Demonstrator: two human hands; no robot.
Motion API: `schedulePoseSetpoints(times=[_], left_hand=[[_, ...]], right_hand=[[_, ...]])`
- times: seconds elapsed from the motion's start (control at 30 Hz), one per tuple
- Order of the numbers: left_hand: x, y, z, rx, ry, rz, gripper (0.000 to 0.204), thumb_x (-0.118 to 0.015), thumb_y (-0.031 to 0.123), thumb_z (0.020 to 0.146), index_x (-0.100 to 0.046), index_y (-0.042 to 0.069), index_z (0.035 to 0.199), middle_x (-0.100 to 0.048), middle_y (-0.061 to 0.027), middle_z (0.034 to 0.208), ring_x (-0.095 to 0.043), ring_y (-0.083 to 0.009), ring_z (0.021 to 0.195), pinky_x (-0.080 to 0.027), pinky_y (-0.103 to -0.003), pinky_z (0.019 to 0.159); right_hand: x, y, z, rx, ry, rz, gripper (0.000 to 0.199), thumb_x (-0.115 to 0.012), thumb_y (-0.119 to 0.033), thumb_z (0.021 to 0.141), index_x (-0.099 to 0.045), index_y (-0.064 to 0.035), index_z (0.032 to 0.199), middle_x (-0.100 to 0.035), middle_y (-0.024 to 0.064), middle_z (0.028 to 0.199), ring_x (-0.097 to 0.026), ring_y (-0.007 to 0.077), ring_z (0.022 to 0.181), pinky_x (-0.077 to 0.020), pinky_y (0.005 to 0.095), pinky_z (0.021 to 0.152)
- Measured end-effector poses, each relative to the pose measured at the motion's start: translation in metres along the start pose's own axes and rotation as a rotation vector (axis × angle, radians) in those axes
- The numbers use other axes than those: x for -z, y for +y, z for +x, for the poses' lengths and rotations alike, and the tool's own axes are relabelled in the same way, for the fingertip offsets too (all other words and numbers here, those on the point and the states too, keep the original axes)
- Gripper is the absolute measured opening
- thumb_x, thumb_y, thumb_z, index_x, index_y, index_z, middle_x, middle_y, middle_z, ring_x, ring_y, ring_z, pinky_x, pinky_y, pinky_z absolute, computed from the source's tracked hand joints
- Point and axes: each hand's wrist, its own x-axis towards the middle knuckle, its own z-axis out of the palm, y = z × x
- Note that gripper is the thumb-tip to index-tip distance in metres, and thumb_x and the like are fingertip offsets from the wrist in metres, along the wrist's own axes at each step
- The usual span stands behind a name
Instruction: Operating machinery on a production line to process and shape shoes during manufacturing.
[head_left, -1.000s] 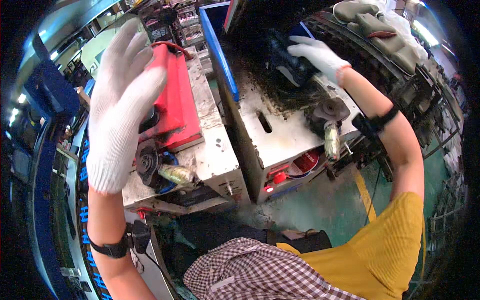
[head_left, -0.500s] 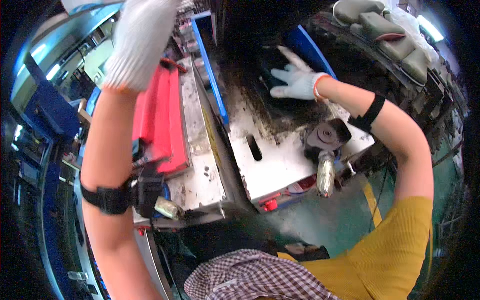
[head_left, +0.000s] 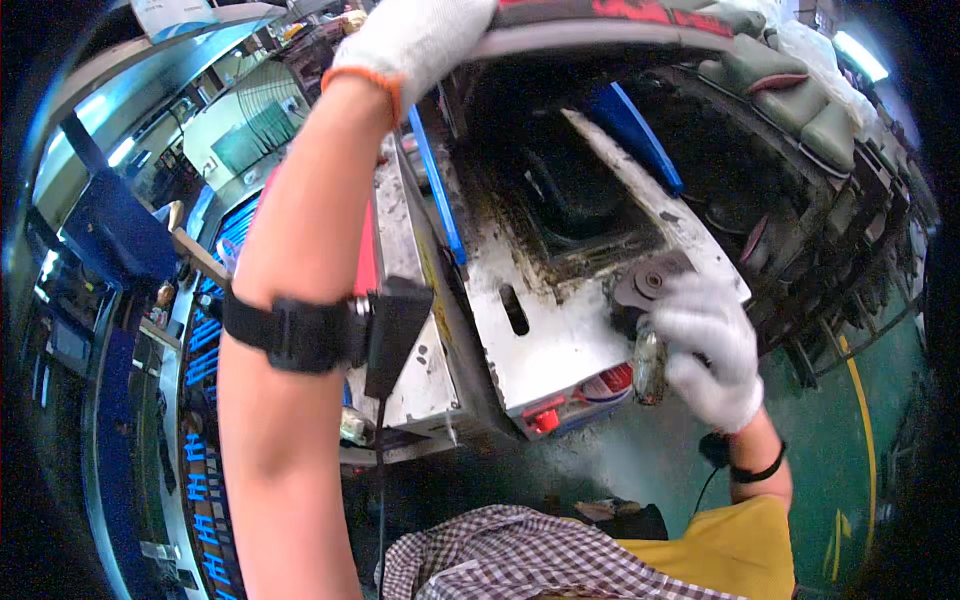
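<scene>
My left hand (head_left: 420,40), in a white knit glove with an orange cuff, is raised at the top edge, at the end of a long curved grey and red bar (head_left: 610,35). Its fingers are cut off by the picture edge. Also gloved and slightly blurred, my right hand (head_left: 710,350) is beside a tape-wrapped lever handle (head_left: 649,370), thumb and fingers apart. Whether it touches the handle cannot be told. Above the handle sits a dark round pivot (head_left: 650,282), on the corner of a white metal plate (head_left: 545,345). A black moulded form (head_left: 575,195) lies behind it in a dark, stained recess.
Blue strips (head_left: 640,135) flank the recess. A second white plate (head_left: 405,375) is on the left, with a red panel (head_left: 368,240) partly behind my arm. Grey-green moulded pieces (head_left: 830,125) lie on a rack at the far right. A red knob (head_left: 545,421) sits under the plate's front edge.
My right hand has left the dark recess and come down to the lever handle. My left arm has swung right, and the curved bar has come into view at the top.
</scene>
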Motion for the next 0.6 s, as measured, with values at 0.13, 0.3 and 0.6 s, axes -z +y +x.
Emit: schedulePoseSetpoints(times=[0.13, 0.3, 0.6], left_hand=[[-0.020, 0.074, -0.061, 0.478, -0.241, -0.065, 0.038, -0.053, 0.020, 0.089, -0.058, -0.001, 0.122, -0.070, -0.0304, 0.101, -0.069, -0.0454, 0.098, -0.054, -0.051, 0.091], [-0.064, 0.123, -0.150, 0.501, -0.229, -0.153, 0.063, -0.054, 0.012, 0.086, -0.042, -0.007, 0.145, -0.068, -0.0317, 0.111, -0.069, -0.0431, 0.100, -0.054, -0.051, 0.089], [-0.108, 0.146, -0.216, 0.470, -0.161, -0.008, 0.067, -0.060, 0.007, 0.084, -0.042, -0.007, 0.146, -0.057, -0.0275, 0.138, -0.056, -0.0407, 0.126, -0.043, -0.048, 0.110]], right_hand=[[-0.040, -0.013, -0.042, -0.054, 0.101, -0.130, 0.036, -0.079, -0.022, 0.068, -0.073, -0.0089, 0.101, -0.068, 0.0106, 0.105, -0.063, 0.0380, 0.106, -0.0496, 0.0510, 0.096], [-0.074, -0.020, -0.057, -0.111, 0.263, -0.217, 0.036, -0.081, -0.017, 0.066, -0.074, -0.0116, 0.101, -0.066, 0.0120, 0.110, -0.059, 0.0397, 0.113, -0.0490, 0.0507, 0.099], [-0.070, 0.007, -0.064, 0.064, 0.344, -0.418, 0.017, -0.071, -0.003, 0.077, -0.065, -0.0093, 0.092, -0.067, 0.0145, 0.100, -0.067, 0.0383, 0.096, -0.0552, 0.0524, 0.091]])
